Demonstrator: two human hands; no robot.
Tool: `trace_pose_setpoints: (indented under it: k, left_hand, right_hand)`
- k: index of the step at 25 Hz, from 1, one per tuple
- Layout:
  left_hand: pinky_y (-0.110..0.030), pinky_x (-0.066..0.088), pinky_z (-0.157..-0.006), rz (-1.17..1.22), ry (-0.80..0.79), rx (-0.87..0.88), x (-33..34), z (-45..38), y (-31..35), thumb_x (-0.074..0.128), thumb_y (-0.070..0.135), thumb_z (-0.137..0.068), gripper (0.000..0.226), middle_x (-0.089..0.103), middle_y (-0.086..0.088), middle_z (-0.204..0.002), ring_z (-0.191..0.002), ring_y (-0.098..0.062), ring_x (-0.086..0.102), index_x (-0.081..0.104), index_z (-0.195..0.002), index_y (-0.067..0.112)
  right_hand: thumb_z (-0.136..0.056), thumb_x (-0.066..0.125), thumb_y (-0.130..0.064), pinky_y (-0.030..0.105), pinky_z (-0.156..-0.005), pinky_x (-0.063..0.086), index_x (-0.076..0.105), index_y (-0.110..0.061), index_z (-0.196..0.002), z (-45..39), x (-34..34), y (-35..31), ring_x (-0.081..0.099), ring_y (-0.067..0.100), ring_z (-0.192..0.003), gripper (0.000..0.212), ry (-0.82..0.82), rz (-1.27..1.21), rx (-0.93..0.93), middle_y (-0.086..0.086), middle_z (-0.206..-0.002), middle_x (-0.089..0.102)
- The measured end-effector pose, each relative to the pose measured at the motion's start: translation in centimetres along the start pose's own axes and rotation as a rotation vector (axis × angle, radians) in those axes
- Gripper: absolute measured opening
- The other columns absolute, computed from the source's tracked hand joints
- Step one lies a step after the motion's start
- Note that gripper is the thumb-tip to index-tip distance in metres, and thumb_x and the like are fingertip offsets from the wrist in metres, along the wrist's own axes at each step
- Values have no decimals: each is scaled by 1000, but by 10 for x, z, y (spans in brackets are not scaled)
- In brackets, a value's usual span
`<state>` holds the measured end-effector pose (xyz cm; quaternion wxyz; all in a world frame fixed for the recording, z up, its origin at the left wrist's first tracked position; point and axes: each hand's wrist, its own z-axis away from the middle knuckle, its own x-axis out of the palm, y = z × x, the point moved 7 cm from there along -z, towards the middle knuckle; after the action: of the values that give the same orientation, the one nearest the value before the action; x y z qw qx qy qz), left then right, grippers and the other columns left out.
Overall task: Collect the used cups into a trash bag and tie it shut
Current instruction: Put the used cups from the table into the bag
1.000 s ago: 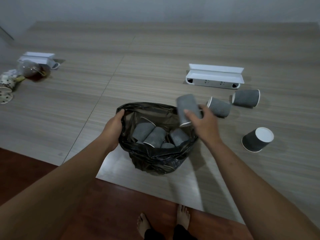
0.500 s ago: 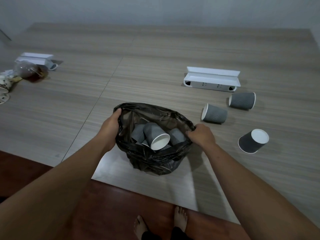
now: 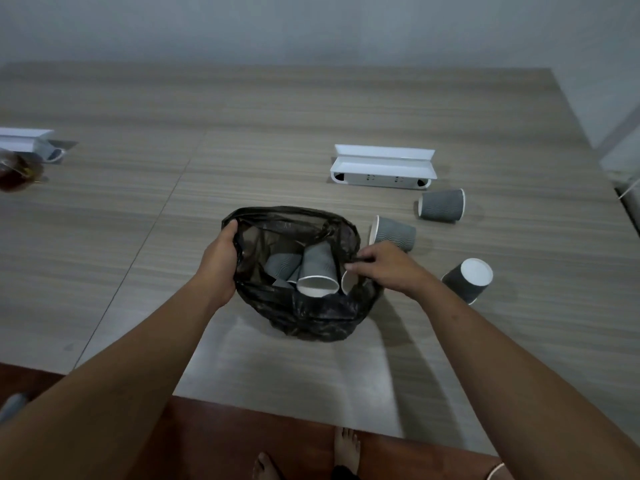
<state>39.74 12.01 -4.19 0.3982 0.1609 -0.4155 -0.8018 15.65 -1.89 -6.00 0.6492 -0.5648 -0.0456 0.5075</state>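
The black bag (image 3: pixel 311 317) hides the lower parts of the cups (image 3: pixel 317 268) inside it, so they cannot be counted. The left hand (image 3: pixel 218 268) has its fingers tucked behind the bag's rim. At the far left, a white box (image 3: pixel 26 142) and a brown round thing (image 3: pixel 17 171) are cut off by the edge. The bare feet (image 3: pixel 346 452) at the near edge are cut off too.

Grey wood-grain desk (image 3: pixel 138 237) with a black trash bag (image 3: pixel 311 317) on it.
Right of the bag lie three grey cups (image 3: pixel 393 233) (image 3: pixel 441 205) (image 3: pixel 467 279); beyond those, a white socket box (image 3: pixel 382 166); far left, another white box (image 3: pixel 26 142).
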Motion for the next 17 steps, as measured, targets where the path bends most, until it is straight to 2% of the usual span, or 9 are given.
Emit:
trace_pose_setpoints:
  k: [1,3,5,6,8,10,12,14,17]
  left_hand:
    - [-34,54,-75,-5,3,2,4,-2,0,53,47,-96,38,75,-5,-101,-92,-23,70,69,-109,16]
    - [-32,54,-70,-18,11,13,6,-4,3,54,47,-95,37,74,-5,-100,-85,-22,69,68,-109,16]
    - [-31,53,-66,-19,34,18,2,-6,5,54,46,-96,35,73,-5,-97,-80,-20,68,68,-108,15]
    - [-32,53,-67,-13,41,19,-1,-6,5,54,44,-96,34,73,-5,-97,-81,-20,69,68,-106,16]
    - [-33,55,-70,1,43,16,-5,-5,3,54,42,-97,30,74,-4,-97,-85,-20,70,69,-101,16]
    - [-33,56,-73,3,28,5,-7,-5,-1,53,41,-98,29,75,-3,-96,-87,-20,71,69,-102,17]
    - [-33,56,-77,4,19,-1,-8,-5,-2,52,40,-98,29,76,-3,-95,-88,-20,71,69,-101,17]
    - [-34,56,-78,-14,11,-3,-8,-7,-3,53,41,-97,29,77,-3,-93,-88,-20,72,70,-100,17]
    - [-36,57,-81,-52,12,-6,-7,-10,-2,56,42,-95,30,78,-4,-94,-88,-21,73,71,-101,16]
  right_hand:
    - [-88,68,-35,23,-51,42,71,-5,-71,-1,-5,2,57,12,-52,35,-26,-110,28,2,-58,60]
    - [-89,59,-32,32,-55,52,73,-13,-70,-10,-38,11,61,15,-53,31,233,-273,29,2,-58,64]
    - [-81,48,-24,41,-78,54,74,-16,-87,-23,-76,31,67,23,-82,27,602,-168,61,6,-84,71]
    - [-80,47,-21,41,-89,50,70,-17,-106,-31,-86,43,62,27,-104,35,666,-42,134,9,-108,68]
    - [-82,55,-19,45,-103,40,46,-20,-139,-59,-80,72,40,35,-131,57,474,272,283,12,-144,43]
    - [-79,66,-22,49,-107,36,30,-23,-148,-79,-70,91,28,39,-137,78,264,524,325,11,-153,27]
    - [-75,71,-25,51,-107,34,27,-21,-147,-93,-66,98,31,38,-135,84,201,676,290,12,-150,32]
    - [-74,72,-25,51,-103,37,36,-18,-138,-102,-65,104,39,38,-129,74,226,700,273,13,-141,42]
    - [-64,74,-38,44,-85,49,55,-12,-116,-96,-70,96,59,36,-109,61,369,454,322,14,-121,60]
